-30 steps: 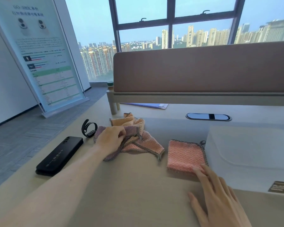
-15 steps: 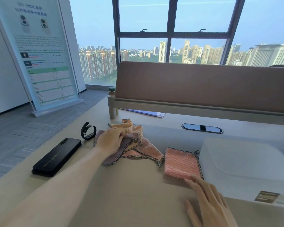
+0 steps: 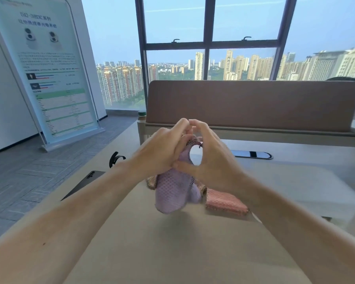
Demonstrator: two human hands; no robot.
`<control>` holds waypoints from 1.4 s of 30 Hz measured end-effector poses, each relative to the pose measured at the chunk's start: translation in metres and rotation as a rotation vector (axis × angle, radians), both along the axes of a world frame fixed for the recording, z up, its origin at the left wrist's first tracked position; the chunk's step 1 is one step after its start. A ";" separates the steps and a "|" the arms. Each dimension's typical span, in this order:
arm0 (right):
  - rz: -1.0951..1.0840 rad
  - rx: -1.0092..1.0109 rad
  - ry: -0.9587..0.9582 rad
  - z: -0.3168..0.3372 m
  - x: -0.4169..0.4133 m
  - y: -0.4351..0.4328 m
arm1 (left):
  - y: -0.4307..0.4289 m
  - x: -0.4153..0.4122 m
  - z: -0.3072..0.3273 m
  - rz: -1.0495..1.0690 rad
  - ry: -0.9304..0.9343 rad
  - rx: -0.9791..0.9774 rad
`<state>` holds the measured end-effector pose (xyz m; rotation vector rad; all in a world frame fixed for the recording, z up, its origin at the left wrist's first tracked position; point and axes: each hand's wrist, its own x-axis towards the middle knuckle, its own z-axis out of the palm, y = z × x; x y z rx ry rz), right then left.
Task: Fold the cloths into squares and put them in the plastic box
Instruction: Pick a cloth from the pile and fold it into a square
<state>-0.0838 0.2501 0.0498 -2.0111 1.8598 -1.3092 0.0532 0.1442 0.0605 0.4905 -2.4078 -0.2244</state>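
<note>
A purple waffle cloth (image 3: pixel 173 191) with a dark edge hangs above the desk, bunched and drooping. My left hand (image 3: pixel 162 152) and my right hand (image 3: pixel 211 160) both pinch its top edge, close together. A folded pink cloth (image 3: pixel 225 202) lies flat on the desk just right of it. Behind the purple cloth, bits of an orange cloth (image 3: pixel 151 183) show on the desk. The translucent plastic box (image 3: pixel 307 187) with its lid on stands at the right, partly behind my right forearm.
A black phone (image 3: pixel 84 183) and a black wristband (image 3: pixel 114 158) lie on the desk at the left. A brown partition (image 3: pixel 254 103) crosses the back of the desk, with a cable port (image 3: pixel 252 154) before it. A poster stand (image 3: pixel 49 74) stands on the floor at left.
My left hand has lifted the purple cloth off the pile into the air. My right hand left the folded pink cloth and came up to pinch the purple cloth's top edge.
</note>
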 end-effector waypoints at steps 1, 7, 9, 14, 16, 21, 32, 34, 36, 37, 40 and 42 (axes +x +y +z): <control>0.012 0.058 0.020 0.005 -0.007 0.003 | 0.007 0.002 0.003 0.001 0.014 0.045; 0.117 0.211 0.052 0.004 -0.037 0.030 | 0.038 0.006 -0.003 -0.062 -0.006 0.320; 0.065 0.194 0.037 0.003 -0.041 0.038 | 0.044 0.004 -0.008 -0.094 -0.053 0.341; -0.058 0.187 0.166 0.018 -0.062 0.065 | 0.038 0.013 -0.023 0.071 -0.121 0.179; -0.078 0.193 0.236 0.023 -0.069 0.070 | 0.033 0.020 -0.022 0.131 -0.120 0.149; -0.112 0.152 0.278 0.042 -0.079 0.091 | 0.039 0.043 0.001 0.156 -0.076 0.179; 0.000 0.076 -0.237 0.109 -0.083 0.156 | 0.098 0.085 0.072 -0.011 0.284 0.513; -0.012 0.110 -0.243 0.103 -0.084 0.151 | 0.094 0.081 0.061 0.020 0.243 0.537; -0.029 0.170 -0.200 0.083 -0.090 0.140 | 0.083 0.072 0.038 0.082 0.155 0.553; -0.053 0.201 -0.171 0.067 -0.095 0.134 | 0.078 0.067 0.023 0.109 0.109 0.569; -0.134 0.307 -0.059 0.003 -0.105 0.114 | 0.066 0.050 -0.030 0.154 -0.012 0.679; -0.188 0.349 0.100 -0.043 -0.110 0.102 | 0.056 0.040 -0.068 0.176 -0.112 0.724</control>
